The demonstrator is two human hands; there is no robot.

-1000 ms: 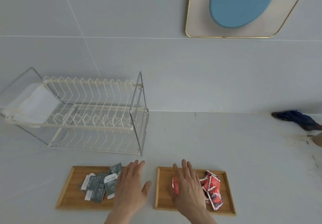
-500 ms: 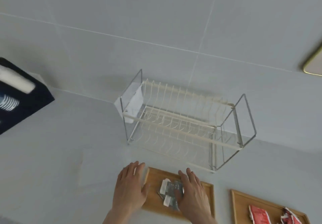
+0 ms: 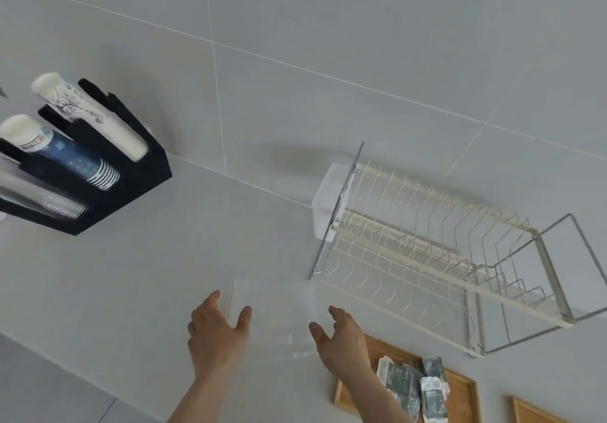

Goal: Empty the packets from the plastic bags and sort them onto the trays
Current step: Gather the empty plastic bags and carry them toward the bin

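Both hands are held spread over the grey worktop (image 3: 98,291): the left hand (image 3: 215,334) and right hand (image 3: 341,340), fingers wide and empty, flank a clear plastic bag (image 3: 272,307) lying flat. Dark green packets (image 3: 414,386) are piled on a wooden tray (image 3: 460,393) at near right, below the dish rack (image 3: 427,251).

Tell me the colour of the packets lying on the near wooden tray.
The packets are dark grey-green with white ends, seen in the head view on the wooden tray.

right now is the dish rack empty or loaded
Empty: the dish rack shows only bare wire slots on both tiers, with no dishes in them.
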